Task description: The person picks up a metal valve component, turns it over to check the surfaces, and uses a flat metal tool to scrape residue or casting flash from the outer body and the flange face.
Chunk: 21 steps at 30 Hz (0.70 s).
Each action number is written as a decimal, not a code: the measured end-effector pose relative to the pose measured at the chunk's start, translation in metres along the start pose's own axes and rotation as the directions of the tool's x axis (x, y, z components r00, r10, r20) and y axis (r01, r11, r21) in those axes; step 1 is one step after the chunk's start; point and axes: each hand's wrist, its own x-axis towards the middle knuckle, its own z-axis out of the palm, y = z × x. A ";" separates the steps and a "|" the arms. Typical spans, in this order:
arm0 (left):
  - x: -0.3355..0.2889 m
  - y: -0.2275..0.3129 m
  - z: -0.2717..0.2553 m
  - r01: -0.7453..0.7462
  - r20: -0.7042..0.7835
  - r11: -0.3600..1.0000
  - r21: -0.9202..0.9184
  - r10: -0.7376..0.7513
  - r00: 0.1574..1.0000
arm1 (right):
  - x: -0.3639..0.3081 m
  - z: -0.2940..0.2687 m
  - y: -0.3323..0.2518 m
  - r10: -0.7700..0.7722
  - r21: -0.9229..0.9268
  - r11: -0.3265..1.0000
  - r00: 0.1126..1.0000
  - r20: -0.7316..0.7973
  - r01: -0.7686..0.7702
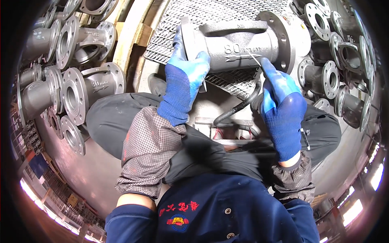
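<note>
A grey cast-metal valve body [239, 50] with a flange at each end lies across a metal mesh surface in front of me. Raised marks and an arrow stand on its near side. My left hand [184, 69], in a blue coated glove, is closed round its left flange, thumb on the near face and fingers behind. In my blue-gloved right hand [281, 91] is a thin, pale pointed tool [254, 58], its tip at the raised marks. The hand hides the rest of it. A black ribbed hose [237, 111] runs up beside this hand; whether it joins the tool is hidden.
Similar flanged castings [77, 95] crowd the left side, and more castings [320, 77] are stacked at the right. Wooden beams [129, 36] flank the metal mesh [182, 16]. My bent legs frame a low metal base [231, 142] with red wires.
</note>
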 end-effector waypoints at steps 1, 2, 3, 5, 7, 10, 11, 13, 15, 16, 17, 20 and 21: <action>0.001 0.002 -0.001 0.001 0.017 1.000 0.000 -0.001 1.000 | -0.001 -0.001 -0.002 0.007 0.000 1.000 1.000 0.006 -0.007; 0.002 0.003 -0.002 0.003 0.033 1.000 -0.001 -0.003 0.999 | -0.002 -0.001 -0.003 0.013 0.000 1.000 1.000 0.012 -0.013; 0.005 0.001 -0.005 -0.024 0.029 1.000 -0.013 0.024 0.999 | -0.002 0.001 -0.004 -0.011 0.004 1.000 1.000 0.013 0.011; 0.008 0.000 -0.006 -0.055 0.015 0.998 -0.042 0.055 0.998 | 0.002 0.003 -0.008 0.013 0.019 1.000 0.999 0.047 -0.014; 0.011 -0.003 -0.005 -0.088 0.001 0.995 -0.048 0.088 0.996 | 0.003 0.004 -0.010 0.050 0.032 0.998 0.997 0.053 -0.051; 0.008 0.004 -0.003 -0.007 -0.030 0.996 0.092 0.010 1.000 | 0.005 0.012 -0.004 -0.009 -0.054 0.999 1.000 -0.013 0.009; 0.008 0.004 -0.003 -0.005 -0.024 0.998 0.057 0.007 1.000 | 0.007 0.013 -0.003 -0.009 -0.047 0.999 1.000 -0.009 0.009; 0.006 0.005 -0.002 -0.002 -0.014 1.000 -0.013 0.002 1.000 | 0.008 0.013 -0.003 -0.012 -0.033 0.999 1.000 0.001 0.012; 0.004 0.006 0.000 -0.012 -0.022 1.000 -0.018 0.012 1.000 | 0.011 0.014 -0.004 -0.003 -0.037 0.999 1.000 0.012 0.004; 0.004 0.006 -0.001 -0.019 -0.027 1.000 -0.019 0.018 0.999 | 0.012 0.014 -0.005 0.000 -0.039 0.999 1.000 0.017 0.001; 0.004 0.006 -0.002 -0.039 -0.025 0.999 -0.016 0.038 0.999 | 0.013 0.014 -0.005 -0.006 -0.029 1.000 1.000 0.010 0.006; 0.005 0.005 0.000 -0.057 -0.024 0.998 0.000 0.057 0.998 | 0.014 0.015 -0.003 -0.003 -0.011 1.000 1.000 0.002 0.003; 0.004 0.006 0.001 -0.038 -0.037 0.999 0.014 0.039 0.999 | 0.014 0.015 -0.003 0.004 -0.004 1.000 1.000 0.010 -0.004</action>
